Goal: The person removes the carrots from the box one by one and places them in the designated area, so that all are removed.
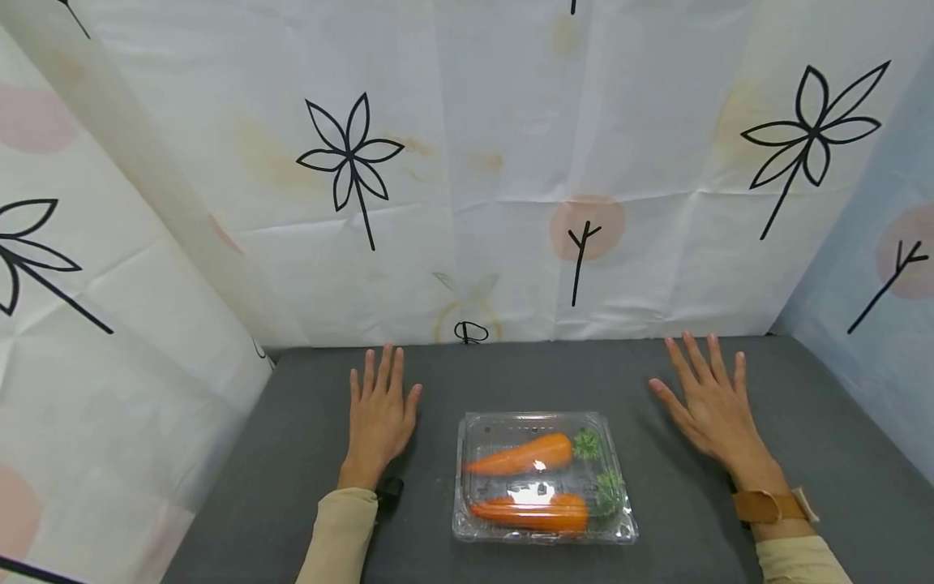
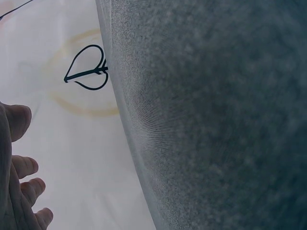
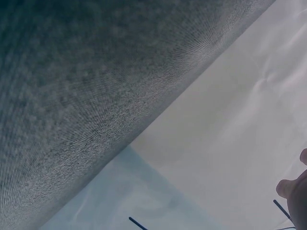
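Note:
A clear plastic clamshell box point(image 1: 536, 422) lies on the dark grey table between my two hands, its lid down. Inside are two orange carrots, the upper carrot point(image 1: 525, 456) and the lower carrot point(image 1: 536, 513), each with a green top at its right end. My left hand point(image 1: 379, 418) is to the left of the box, palm down with fingers straight. To the right of the box, my right hand point(image 1: 711, 405) has its fingers spread. Neither hand touches the box or holds anything. In the left wrist view, fingertips point(image 2: 26, 166) show at the left edge.
The grey table point(image 1: 511, 377) ends at a white cloth backdrop point(image 1: 496, 268) printed with black leaf drawings. Cloth side walls stand at the left point(image 1: 109, 389) and the right point(image 1: 868, 357). A brown strap point(image 1: 766, 507) circles the right wrist.

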A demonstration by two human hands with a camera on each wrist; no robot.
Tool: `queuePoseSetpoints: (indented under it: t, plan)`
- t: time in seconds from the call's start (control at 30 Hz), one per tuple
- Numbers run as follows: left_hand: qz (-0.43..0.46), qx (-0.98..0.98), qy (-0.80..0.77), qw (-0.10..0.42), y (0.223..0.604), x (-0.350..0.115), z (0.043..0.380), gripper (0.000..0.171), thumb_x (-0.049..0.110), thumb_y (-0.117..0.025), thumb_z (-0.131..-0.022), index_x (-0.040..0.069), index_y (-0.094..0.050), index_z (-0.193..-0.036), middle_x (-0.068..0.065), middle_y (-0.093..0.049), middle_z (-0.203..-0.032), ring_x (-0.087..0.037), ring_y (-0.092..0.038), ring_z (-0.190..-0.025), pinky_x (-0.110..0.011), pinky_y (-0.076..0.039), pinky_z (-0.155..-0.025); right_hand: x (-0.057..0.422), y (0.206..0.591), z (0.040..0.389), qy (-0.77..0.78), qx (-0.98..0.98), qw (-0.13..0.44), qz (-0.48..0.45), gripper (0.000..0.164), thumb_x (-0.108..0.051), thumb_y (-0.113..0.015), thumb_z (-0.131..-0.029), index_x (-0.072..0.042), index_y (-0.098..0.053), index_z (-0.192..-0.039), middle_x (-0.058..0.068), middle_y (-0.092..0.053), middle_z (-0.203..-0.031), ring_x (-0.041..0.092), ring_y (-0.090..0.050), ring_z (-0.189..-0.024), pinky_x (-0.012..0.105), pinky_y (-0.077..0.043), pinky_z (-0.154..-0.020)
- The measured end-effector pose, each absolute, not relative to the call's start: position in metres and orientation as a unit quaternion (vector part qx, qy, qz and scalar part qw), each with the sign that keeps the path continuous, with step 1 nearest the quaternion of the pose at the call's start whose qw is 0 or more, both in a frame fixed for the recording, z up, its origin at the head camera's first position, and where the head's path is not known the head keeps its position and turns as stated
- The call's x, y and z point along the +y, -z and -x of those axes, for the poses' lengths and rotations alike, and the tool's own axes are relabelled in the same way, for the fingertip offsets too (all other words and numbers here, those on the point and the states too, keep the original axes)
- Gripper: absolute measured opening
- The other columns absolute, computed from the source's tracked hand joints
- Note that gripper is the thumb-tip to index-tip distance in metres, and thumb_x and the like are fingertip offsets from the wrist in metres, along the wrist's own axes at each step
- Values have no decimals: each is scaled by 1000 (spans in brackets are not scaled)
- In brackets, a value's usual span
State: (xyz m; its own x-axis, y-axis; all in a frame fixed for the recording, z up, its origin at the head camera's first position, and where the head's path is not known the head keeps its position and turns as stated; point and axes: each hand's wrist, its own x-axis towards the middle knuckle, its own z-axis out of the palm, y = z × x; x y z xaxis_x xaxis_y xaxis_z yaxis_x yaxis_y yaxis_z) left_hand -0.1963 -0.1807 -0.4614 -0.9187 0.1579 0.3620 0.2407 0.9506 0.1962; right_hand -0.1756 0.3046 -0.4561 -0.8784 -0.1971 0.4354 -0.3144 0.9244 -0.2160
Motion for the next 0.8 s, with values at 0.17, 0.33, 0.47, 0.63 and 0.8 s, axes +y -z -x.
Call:
queuePoseSetpoints:
  t: [0.17, 0.33, 0.47, 0.63, 0.8]
  plan:
    - [104, -971, 123, 175, 461, -182, 197, 67, 39, -45, -109, 6, -20, -162, -11, -9, -169, -33, 3, -155, -63, -5, -123, 304, 455, 174, -140, -958, 211, -133, 74, -50, -44, -107, -14, -14, -165, 13, -4, -169, 32, 13, -154, 67, 12, -118]
    - [107, -969, 134, 177, 462, -183, 196, 68, 38, -45, -109, 6, -19, -163, -11, -9, -169, -33, 3, -155, -63, -4, -123, 304, 455, 175, -141, -958, 213, -132, 75, -50, -45, -107, -16, -12, -165, 14, -5, -169, 33, 12, -154, 66, 12, -118]
    - [107, -965, 157, 179, 465, -183, 196, 67, 38, -46, -109, 5, -21, -162, -12, -11, -169, -35, -1, -155, -62, -7, -123, 303, 456, 174, -148, -954, 221, -137, 75, -50, -47, -106, -14, -16, -165, 16, -10, -169, 34, 9, -155, 66, 11, -119]
    - [113, -947, 252, 161, 467, -180, 195, 64, 37, -48, -109, 5, -28, -161, -16, -23, -166, -37, -18, -153, -62, -22, -120, 300, 457, 175, -175, -940, 249, -152, 74, -50, -53, -104, -7, -30, -160, 23, -26, -163, 36, -5, -155, 64, 5, -121]
    - [133, -907, 378, 130, 470, -177, 194, 58, 33, -55, -107, 10, -38, -157, -18, -41, -156, -40, -40, -142, -64, -38, -110, 292, 454, 173, -209, -927, 263, -168, 66, -42, -61, -102, 2, -46, -149, 30, -45, -148, 45, -27, -147, 61, -5, -123]
